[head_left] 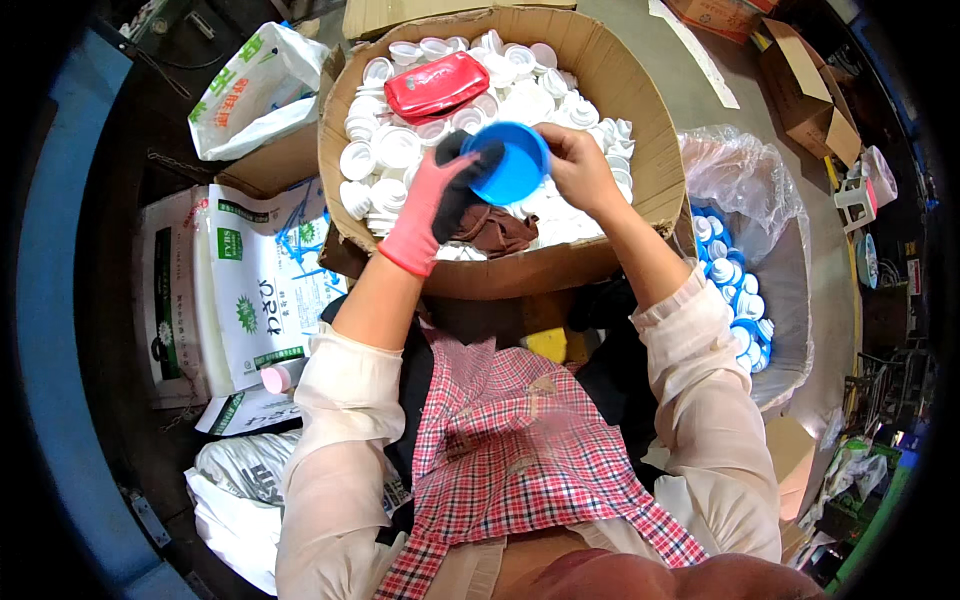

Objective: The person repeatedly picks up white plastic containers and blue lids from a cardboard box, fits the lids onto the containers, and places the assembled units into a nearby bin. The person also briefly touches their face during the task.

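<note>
Over the big cardboard box (650, 120), both of my hands hold a shallow, blue, round plastic lid (520, 165). My left hand (440, 195), in a red glove with black fingers, grips its left side. Bare fingers of my right hand (580, 165) pinch the right rim. Beneath the lid, the box is filled with white plastic caps (397, 147) and similar round parts. A red zip pouch (436, 87) lies on top of them at the back. Closer to me, a crumpled brown cloth (497, 232) rests on the caps.
To the right, a plastic-lined box (790, 290) contains blue parts with white caps (745, 300). Printed white sacks (255, 290) and a white plastic bag (260, 95) are at the left. Another cardboard box (805, 90) stands at the far right, with a small white stool (855, 205) nearby.
</note>
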`<state>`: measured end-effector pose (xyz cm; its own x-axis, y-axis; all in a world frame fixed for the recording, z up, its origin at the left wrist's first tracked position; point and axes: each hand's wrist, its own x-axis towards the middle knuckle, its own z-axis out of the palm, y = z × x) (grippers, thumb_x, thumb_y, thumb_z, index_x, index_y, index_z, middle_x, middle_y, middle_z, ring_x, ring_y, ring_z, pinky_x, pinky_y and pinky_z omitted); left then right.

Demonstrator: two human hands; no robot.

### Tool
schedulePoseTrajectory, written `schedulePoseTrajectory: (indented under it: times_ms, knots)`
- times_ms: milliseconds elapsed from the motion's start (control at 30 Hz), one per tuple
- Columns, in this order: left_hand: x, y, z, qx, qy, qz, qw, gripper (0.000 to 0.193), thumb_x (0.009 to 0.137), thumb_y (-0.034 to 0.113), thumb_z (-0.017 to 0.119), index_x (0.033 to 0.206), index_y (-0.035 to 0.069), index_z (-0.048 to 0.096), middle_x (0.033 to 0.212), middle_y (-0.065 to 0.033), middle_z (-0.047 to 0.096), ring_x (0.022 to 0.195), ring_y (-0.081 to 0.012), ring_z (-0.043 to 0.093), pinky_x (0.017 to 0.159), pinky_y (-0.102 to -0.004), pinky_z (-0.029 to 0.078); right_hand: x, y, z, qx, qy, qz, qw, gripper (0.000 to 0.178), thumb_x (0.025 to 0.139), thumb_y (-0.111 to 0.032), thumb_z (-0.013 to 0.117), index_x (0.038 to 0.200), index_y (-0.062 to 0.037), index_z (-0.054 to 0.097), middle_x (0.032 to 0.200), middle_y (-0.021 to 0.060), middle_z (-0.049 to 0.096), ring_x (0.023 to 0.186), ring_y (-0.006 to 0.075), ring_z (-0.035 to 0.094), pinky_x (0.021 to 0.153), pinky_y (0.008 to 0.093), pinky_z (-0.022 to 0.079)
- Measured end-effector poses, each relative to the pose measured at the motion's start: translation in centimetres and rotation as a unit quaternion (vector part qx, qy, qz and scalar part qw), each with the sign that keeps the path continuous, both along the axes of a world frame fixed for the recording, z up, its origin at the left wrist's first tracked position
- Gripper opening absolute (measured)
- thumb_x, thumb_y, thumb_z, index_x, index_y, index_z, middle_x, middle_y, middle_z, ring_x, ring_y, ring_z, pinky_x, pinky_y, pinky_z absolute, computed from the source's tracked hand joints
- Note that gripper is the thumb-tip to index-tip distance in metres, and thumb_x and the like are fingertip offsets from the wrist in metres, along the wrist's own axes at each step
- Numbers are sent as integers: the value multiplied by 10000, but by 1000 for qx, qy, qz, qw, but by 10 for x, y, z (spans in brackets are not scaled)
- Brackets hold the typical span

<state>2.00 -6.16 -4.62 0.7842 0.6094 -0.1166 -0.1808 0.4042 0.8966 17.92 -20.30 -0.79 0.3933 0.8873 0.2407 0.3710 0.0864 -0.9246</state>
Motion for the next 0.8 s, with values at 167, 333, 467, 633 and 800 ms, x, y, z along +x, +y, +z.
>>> schedulePoseTrajectory:
  times_ms: [167, 333, 467, 633, 800]
  knots:
    - [1, 27, 16, -312, -203, -91, 924, 612, 846, 152, 641, 1349, -40, 351, 1294, -292, 466, 1209, -512, 470, 965, -646, 446, 55, 17, -86, -258, -264, 21, 929, 180, 839, -118, 663, 993, -26, 678, 860, 146, 694, 766, 260, 662, 704, 366, 518]
    - [-10, 51, 25, -279, -291, -105, 909, 648, 917, 473, 525, 1424, 113, 341, 1441, -263, 344, 1289, -547, 353, 1001, -709, 343, 12, 28, -132, -272, -281, 185, 901, 428, 743, -95, 732, 1152, -64, 611, 1075, 182, 627, 959, 367, 621, 831, 412, 497]
    - [-17, 60, 27, -330, -378, -186, 845, 699, 928, 560, 451, 1492, 187, 276, 1505, -234, 276, 1369, -486, 270, 1014, -631, 346, -34, 44, -109, -264, -274, 262, 887, 682, 718, -112, 716, 1341, -196, 453, 1225, 185, 508, 1012, 401, 588, 852, 448, 485]
    - [-18, 42, 32, 121, -196, -53, 972, 666, 890, 331, 654, 1396, 14, 357, 1367, -183, 472, 1224, -311, 517, 984, -435, 451, -32, 61, -106, -298, -278, 203, 890, 278, 713, -73, 634, 985, -41, 686, 1007, 196, 654, 981, 363, 623, 838, 409, 499]
    - [-21, 58, 7, 487, 12, 241, 840, 719, 660, 138, 872, 1266, 9, 509, 1119, -129, 610, 986, -233, 612, 865, -330, 509, -10, 47, -30, -113, -71, 91, 987, 252, 742, -104, 660, 971, -3, 629, 892, 98, 622, 835, 207, 605, 775, 328, 484]
